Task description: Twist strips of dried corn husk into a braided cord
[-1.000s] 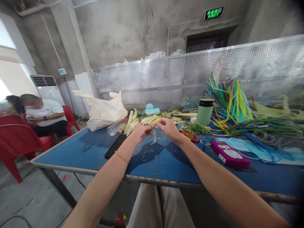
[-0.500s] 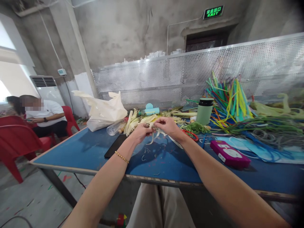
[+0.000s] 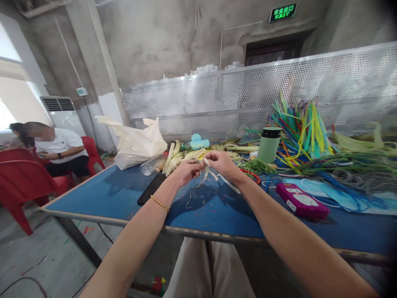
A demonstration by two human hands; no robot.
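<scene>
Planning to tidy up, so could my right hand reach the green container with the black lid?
Probably yes: the green container stands nearby, with low green strands just in front. The right hand seems to pinch a pale strip, though, so that hand may need freeing first.

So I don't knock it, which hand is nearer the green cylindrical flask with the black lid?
Right. Your right hand is left of the flask and closer to you; your left hand is farther left.

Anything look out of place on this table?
Yes: pale scraps litter the table near the left hand, and tangled blue cords sprawl over face masks at right, odd since masks usually stay clean.
</scene>
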